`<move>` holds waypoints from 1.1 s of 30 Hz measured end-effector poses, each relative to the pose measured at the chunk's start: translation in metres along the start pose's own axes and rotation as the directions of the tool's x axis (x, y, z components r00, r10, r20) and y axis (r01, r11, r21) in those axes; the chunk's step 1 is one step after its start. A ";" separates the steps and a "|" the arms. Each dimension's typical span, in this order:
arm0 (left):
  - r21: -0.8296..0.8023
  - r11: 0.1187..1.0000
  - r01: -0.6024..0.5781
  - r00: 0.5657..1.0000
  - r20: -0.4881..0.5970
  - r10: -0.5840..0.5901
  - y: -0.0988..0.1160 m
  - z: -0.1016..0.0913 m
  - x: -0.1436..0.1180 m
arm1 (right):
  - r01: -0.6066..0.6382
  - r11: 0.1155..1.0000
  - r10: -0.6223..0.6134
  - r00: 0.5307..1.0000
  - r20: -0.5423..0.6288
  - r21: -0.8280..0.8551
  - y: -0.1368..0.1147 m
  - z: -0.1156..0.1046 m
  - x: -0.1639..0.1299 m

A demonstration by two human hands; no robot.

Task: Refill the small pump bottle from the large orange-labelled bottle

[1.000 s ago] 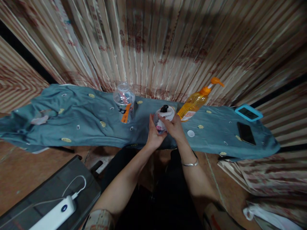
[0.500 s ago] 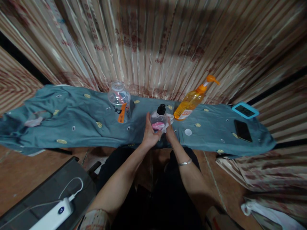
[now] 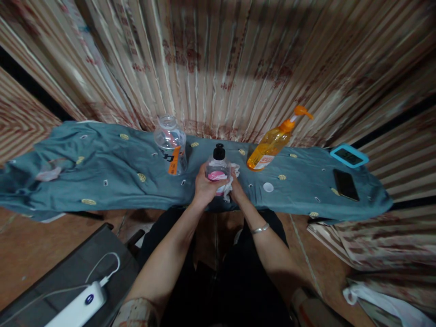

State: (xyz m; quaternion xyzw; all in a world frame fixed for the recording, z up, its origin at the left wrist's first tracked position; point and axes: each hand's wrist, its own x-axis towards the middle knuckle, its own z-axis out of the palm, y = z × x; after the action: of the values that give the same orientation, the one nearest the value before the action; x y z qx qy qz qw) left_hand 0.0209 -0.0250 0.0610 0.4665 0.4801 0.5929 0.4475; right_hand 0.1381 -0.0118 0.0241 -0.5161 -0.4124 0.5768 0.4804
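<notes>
A white power bank (image 3: 75, 308) with its cable lay on a dark surface at the lower left, nearest the camera. Beyond it, the person's forearms reached out over dark-clad knees, a metal bangle (image 3: 260, 229) on the right wrist. The left hand (image 3: 203, 187) gripped a small clear bottle (image 3: 218, 168) with a pink label and black cap, fingers wrapped round its left side; the bottle stood upright, long axis vertical, at the near edge of a teal cloth (image 3: 102, 170). The right hand (image 3: 236, 190) pressed a crumpled white tissue (image 3: 229, 183) against the bottle's right side, fingers curled on it. Farther back stood an empty clear plastic bottle (image 3: 170, 144) and an orange pump bottle (image 3: 272, 143), with a white cap (image 3: 268, 186), a dark phone (image 3: 345, 184) and a blue-framed clock (image 3: 349, 156) to the right, before a striped curtain (image 3: 221, 63).
</notes>
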 end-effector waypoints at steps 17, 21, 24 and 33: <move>-0.026 0.997 -0.074 0.996 -0.049 0.073 0.007 -0.027 0.024 | -0.375 0.922 0.349 0.913 0.213 0.097 0.003 0.014 -0.031; 0.019 0.995 -0.098 0.992 -0.083 0.099 0.006 -0.035 0.032 | -0.256 0.962 0.269 0.951 0.152 -0.099 0.003 -0.002 -0.033; 0.066 0.989 -0.134 0.986 -0.094 0.140 0.006 -0.038 0.034 | -0.105 0.955 0.134 0.987 0.088 -0.279 0.000 -0.017 -0.030; 0.043 0.989 -0.139 0.985 -0.097 0.143 0.012 -0.038 0.029 | 0.231 0.730 -0.405 0.904 -0.135 -0.644 -0.014 -0.037 -0.022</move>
State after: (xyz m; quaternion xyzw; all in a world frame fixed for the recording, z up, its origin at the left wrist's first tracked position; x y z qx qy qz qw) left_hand -0.0219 -0.0034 0.0722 0.4771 0.4784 0.6370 0.3712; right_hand 0.1764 -0.0310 0.0374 -0.6372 -0.5912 0.2445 0.4297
